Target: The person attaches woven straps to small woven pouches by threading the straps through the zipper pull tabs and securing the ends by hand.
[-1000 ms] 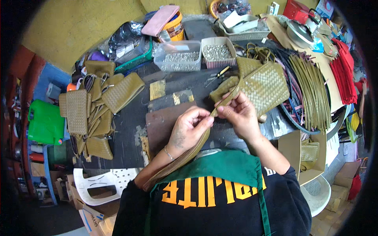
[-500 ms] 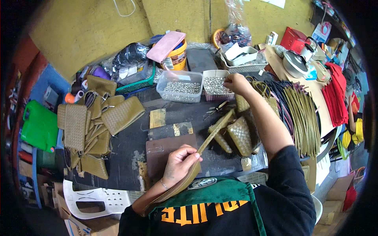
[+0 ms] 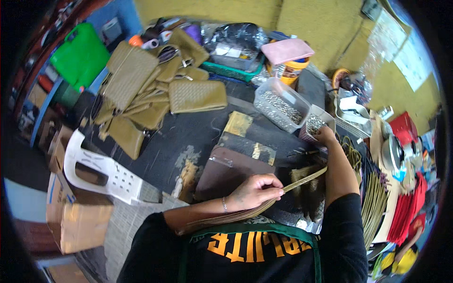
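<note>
A: Left fingers?
B: Thumb and forefinger of the left hand (image 3: 257,192) pinched on a long olive-green woven strap (image 3: 304,180), centre-low in frame.
A: Right?
B: Right hand (image 3: 325,135) dips, fingers down, into the small pale square-sided tub (image 3: 309,135) of small silvery metal pieces (image 3: 313,123), right of centre. Fingertips hidden; can't tell if they grip anything.
A: Arm pose?
B: Left forearm nearly level from lower left, palm side toward the body, silvery bracelet (image 3: 224,203) at the wrist. Right forearm stretches upward from lower right, leaning slightly left.
A: Strap lie?
B: One stretch slants up-right from the pinch to beside the right forearm; the rest trails along the left forearm's underside.
A: Around them?
B: Dark brown flat board (image 3: 236,172) above the left hand, clear rectangular plastic tub (image 3: 295,97) beside the pale one, olive woven pouches (image 3: 198,96) heaped upper left.
</note>
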`<state>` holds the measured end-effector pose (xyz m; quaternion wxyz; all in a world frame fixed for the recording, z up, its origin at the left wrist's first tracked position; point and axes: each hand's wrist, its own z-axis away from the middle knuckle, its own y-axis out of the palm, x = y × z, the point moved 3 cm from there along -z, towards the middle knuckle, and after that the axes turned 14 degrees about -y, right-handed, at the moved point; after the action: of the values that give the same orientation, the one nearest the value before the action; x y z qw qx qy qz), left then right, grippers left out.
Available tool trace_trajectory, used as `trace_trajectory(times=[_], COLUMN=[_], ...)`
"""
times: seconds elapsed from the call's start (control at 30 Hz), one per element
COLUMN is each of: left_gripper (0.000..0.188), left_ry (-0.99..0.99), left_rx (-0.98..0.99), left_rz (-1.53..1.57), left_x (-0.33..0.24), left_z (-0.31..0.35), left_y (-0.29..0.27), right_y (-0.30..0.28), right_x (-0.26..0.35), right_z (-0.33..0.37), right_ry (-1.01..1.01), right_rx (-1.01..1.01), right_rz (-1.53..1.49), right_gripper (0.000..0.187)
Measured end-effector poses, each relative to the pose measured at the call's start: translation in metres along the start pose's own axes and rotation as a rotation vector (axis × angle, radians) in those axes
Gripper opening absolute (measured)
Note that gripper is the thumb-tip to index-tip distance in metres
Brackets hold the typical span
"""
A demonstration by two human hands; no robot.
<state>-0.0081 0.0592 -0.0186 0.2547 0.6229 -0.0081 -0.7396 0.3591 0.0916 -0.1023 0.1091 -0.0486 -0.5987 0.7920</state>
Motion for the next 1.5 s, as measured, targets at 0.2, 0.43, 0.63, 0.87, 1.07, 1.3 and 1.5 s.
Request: trace_trajectory(times=[0.2,0.43,0.63,0.87,1.07,1.3,1.5], left_gripper=[0.01,0.006,0.006,0.008,0.008,0.009,0.011], left_ry=[-0.001,0.079,0.112,0.202,0.337,0.383,0.439], left_rx=[0.002,-0.157,-0.206,-0.227,-0.243,-0.228,-0.196], left_rz=[0.035,-0.157,-0.298,-0.53,-0.644,-0.815,-0.911], left_x=[0.001,-0.012,-0.015,-0.021,-0.023,-0.032,-0.035], left_z=[-0.001,0.004,0.008,0.019,0.027,0.035,0.042], left_y=[0.005,-0.004,0.0,0.025,0.031,0.037,0.039], right_y=[-0.008,-0.108,-0.091,-0.011,-0.009,-0.009,-0.013], right_x=[-0.027,0.046,0.166,0.227,0.241,0.247,0.252], right_z=[0.016,0.085,0.208,0.241,0.241,0.244,0.246], right_ry=[0.151,-0.197,-0.324,-0.225,-0.316,-0.293,-0.339], right_rx=[-0.419,-0.943,-0.788,-0.652,-0.82,-0.856,-1.012], right_rz=[-0.113,-1.363,-1.586,-2.081,-1.803,-1.755,-1.589], right_gripper=[0.029,0.01,0.011,0.012,0.007,0.006,0.01])
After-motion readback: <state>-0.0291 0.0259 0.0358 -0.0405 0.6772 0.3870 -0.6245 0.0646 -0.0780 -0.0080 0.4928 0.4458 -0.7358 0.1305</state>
